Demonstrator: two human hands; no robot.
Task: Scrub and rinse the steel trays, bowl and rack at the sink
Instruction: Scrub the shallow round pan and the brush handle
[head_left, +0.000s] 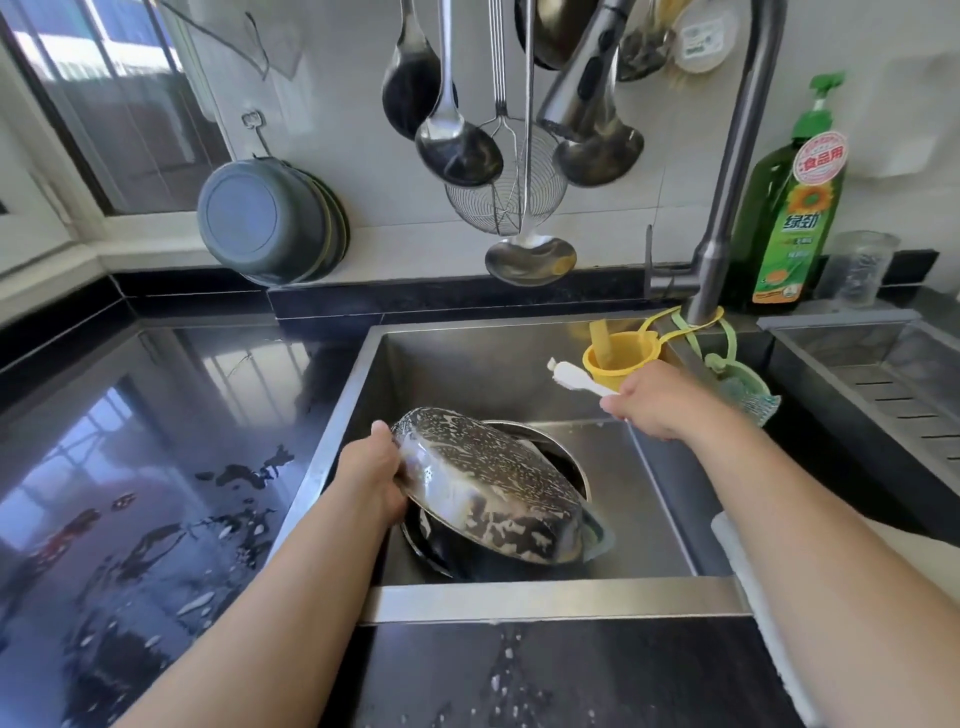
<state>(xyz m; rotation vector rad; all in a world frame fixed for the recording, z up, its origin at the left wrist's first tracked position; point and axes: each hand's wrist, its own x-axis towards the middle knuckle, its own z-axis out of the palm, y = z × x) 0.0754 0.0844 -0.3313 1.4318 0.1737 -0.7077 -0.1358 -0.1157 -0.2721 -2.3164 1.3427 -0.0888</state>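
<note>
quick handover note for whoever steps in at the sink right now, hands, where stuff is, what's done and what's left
Left hand: grips the rim of the soapy steel tray, tilted bottom-up over the sink.
Right hand: holds the white plastic scrubbing brush, lifted off the tray near the yellow cup by the tap.
In the steel sink basin: a round steel bowl and more dark steelware lie under the tray.
Done: the tray's underside is lathered.
Left: rinse this tray; no water is running from the grey pull-out tap. The pieces below likely need scrubbing and rinsing. No rack is visible to me.

White-speckled steel tray (493, 493); white brush (574, 379); yellow cup (621, 358); green soap bottle (792, 208); black counter (130, 467)
</note>
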